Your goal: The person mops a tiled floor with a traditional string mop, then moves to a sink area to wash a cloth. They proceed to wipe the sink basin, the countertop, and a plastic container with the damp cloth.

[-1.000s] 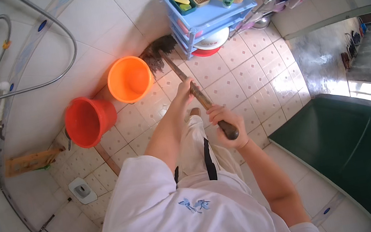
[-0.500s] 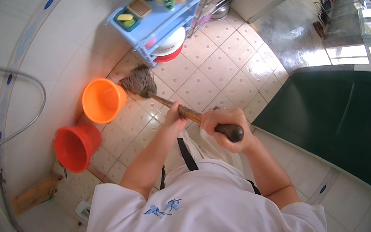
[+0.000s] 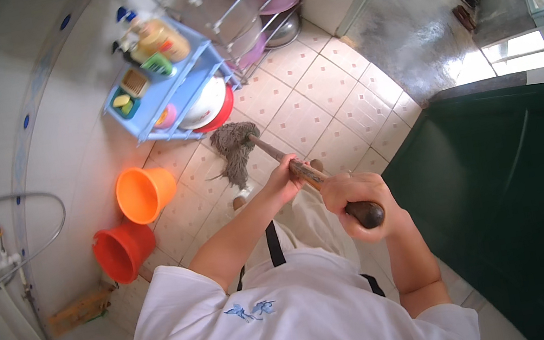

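Observation:
Both my hands grip the wooden handle of a mop (image 3: pixel 234 149), whose grey string head lies on the tiled floor (image 3: pixel 303 97) in front of the blue shelf. My left hand (image 3: pixel 285 179) is wrapped round the middle of the handle. Closer to my body, my right hand (image 3: pixel 360 200) closes round the upper end, and the dark rounded tip sticks out of the fist. The handle slants from the mop head down toward my right side. Part of the shaft is covered by my fingers.
Left of the mop stand an orange bucket (image 3: pixel 146 193) and a red bucket (image 3: pixel 124 252) by the wall. A blue shelf (image 3: pixel 153 96) carries bottles and soap, with basins below. A metal rack (image 3: pixel 230 16) is beside it. A dark green door (image 3: pixel 505 204) fills the right side.
The mop head has moved right, away from the orange bucket, and its strings now trail toward me. Both hands stay on the handle. The view has turned, shifting the shelf left.

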`<state>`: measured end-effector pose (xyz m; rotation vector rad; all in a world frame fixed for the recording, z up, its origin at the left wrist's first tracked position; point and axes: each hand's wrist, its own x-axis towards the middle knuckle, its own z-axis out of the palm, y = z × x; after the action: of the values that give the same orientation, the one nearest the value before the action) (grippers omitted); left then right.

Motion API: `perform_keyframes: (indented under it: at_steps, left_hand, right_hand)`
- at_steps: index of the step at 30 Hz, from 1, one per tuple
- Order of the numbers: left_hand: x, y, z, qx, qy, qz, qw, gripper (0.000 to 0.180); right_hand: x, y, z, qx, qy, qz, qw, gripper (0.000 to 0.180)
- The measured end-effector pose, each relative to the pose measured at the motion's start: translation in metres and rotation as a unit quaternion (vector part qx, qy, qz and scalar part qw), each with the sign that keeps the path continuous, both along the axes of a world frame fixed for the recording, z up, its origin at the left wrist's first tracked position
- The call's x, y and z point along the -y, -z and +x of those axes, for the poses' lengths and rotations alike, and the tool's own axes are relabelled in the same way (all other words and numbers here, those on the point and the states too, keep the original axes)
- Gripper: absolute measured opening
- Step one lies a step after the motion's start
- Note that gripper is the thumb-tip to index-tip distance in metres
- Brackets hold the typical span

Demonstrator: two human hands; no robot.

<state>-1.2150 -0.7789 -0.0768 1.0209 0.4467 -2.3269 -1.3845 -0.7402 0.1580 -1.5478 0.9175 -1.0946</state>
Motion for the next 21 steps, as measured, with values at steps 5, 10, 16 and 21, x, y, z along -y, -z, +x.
perform_keyframes:
  at_steps: [5,10,16,21]
  left_hand:
    - [0.043,0.006,-0.105,0.029,0.090,-0.074,0.993,0.016]
    - [0.096,0.015,-0.187,0.069,0.224,-0.130,0.963,0.021]
    - [0.149,0.057,-0.242,0.130,0.383,-0.210,0.890,0.020]
    - [0.135,0.084,-0.232,0.101,0.368,-0.216,0.899,0.018]
  right_hand:
    - [0.009,0.010,-0.083,0.020,0.084,-0.023,0.996,0.014]
    - [0.016,0.029,-0.119,-0.032,0.199,-0.065,0.977,0.015]
    - [0.026,0.089,-0.102,-0.082,0.342,-0.099,0.931,0.014]
    - [0.021,0.100,-0.074,-0.176,0.326,-0.126,0.920,0.015]
